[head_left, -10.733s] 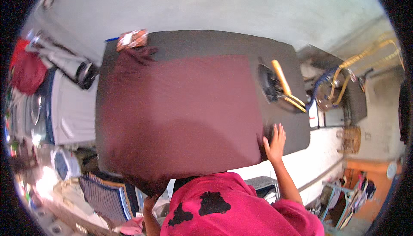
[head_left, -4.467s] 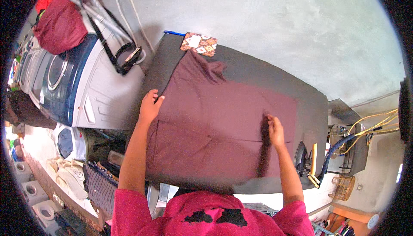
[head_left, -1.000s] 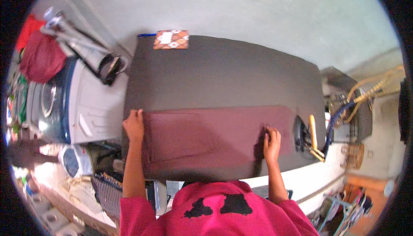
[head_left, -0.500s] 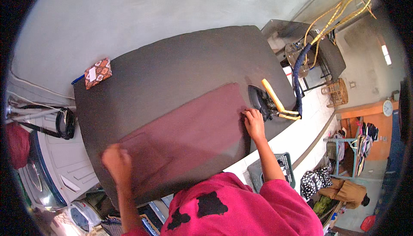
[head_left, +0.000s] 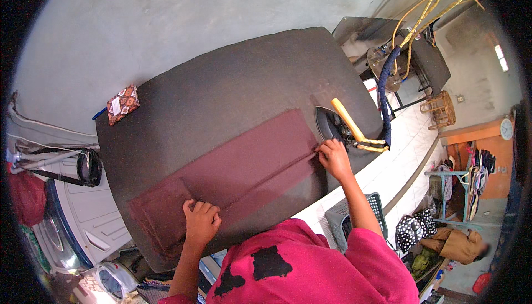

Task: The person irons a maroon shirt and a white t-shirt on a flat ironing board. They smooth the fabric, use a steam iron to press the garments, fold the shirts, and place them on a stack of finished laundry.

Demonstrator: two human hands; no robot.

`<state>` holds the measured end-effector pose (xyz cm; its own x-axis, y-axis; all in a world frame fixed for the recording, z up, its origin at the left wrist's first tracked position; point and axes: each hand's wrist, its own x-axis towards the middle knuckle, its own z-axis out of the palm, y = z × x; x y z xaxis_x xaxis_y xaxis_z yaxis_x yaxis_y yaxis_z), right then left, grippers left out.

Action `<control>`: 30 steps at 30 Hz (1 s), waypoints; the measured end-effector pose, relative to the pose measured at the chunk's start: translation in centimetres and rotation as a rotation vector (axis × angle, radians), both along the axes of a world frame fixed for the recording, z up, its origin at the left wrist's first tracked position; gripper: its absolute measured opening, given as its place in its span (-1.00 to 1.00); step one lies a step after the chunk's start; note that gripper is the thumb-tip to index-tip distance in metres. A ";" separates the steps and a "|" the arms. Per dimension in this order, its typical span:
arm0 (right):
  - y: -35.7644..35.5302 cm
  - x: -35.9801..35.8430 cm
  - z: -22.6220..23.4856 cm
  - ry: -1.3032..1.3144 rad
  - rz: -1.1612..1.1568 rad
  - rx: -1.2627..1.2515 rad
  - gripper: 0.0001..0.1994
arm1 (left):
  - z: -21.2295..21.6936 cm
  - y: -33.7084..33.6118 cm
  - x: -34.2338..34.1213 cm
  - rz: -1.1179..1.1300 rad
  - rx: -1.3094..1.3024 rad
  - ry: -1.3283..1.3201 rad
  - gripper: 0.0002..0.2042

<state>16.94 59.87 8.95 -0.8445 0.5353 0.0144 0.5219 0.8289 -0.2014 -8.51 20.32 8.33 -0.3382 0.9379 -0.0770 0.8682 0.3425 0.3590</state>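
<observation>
A maroon cloth point(head_left: 238, 165) lies folded into a long strip across the near part of a dark grey padded table point(head_left: 221, 88). My left hand point(head_left: 200, 222) rests flat on the cloth near its left end, fingers together. At the strip's right end, my right hand point(head_left: 333, 157) pinches the cloth's edge. Just beyond that hand an iron with a yellow handle point(head_left: 342, 124) sits on the table.
A small patterned fabric piece point(head_left: 122, 103) lies at the table's far left corner. A washing machine point(head_left: 61, 226) stands to the left. Right of the table are a blue-wrapped cable point(head_left: 383, 91), a stand, a grey basket point(head_left: 341, 221) and bags on the floor.
The view has swung slightly. My left hand has moved inward along the cloth from its left end. My right hand stays at the right end by the iron.
</observation>
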 end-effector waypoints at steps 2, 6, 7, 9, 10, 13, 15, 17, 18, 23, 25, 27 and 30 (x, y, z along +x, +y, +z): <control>-0.3 0.5 -0.6 -0.033 -0.021 0.002 -0.77 | -0.4 0.3 0.5 0.014 -0.025 0.011 -0.84; -2.3 -5.0 -0.3 0.202 -0.183 0.024 -0.67 | -1.7 2.7 2.6 0.152 -0.043 0.005 -0.67; -2.8 -7.1 -0.9 0.324 -0.194 -0.016 -0.63 | -1.8 3.8 3.6 0.183 0.006 0.023 -0.61; -2.6 -9.3 -2.9 0.275 -0.057 -0.007 -0.49 | -2.2 4.5 5.0 0.145 -0.032 -0.003 -0.47; -2.6 -10.0 -4.3 0.222 0.034 0.037 -0.43 | -2.4 4.7 5.6 0.132 -0.052 -0.015 -0.40; -1.6 -10.7 -6.4 0.063 0.000 0.100 -0.33 | -4.3 3.3 5.9 0.083 -0.058 -0.049 -0.37; -0.9 -10.5 -4.1 0.055 -0.037 0.120 -0.32 | -4.4 3.0 6.2 0.078 -0.063 -0.077 -0.37; 0.5 -10.7 1.2 0.051 -0.097 0.250 -0.38 | -3.4 2.2 7.1 0.122 -0.014 -0.114 -0.43; 4.0 -8.3 -0.2 0.183 -0.161 0.425 -0.42 | -3.0 2.3 7.5 0.102 0.064 -0.144 -0.46; 13.0 -0.9 -2.8 -0.111 -0.484 0.423 -0.44 | -1.0 -3.9 5.9 0.461 0.262 -0.220 -0.62; 13.0 -1.4 -3.1 -0.140 -0.436 0.293 -0.39 | -0.5 -7.3 5.2 0.762 0.349 -0.079 -0.66; 16.3 0.2 -3.5 -0.112 -0.401 0.185 -0.34 | -0.8 -10.0 4.8 1.013 0.407 0.067 -0.70; 17.9 -0.9 -2.5 -0.091 -0.468 -0.113 -0.30 | -1.5 -12.7 3.9 1.194 0.353 0.145 -0.69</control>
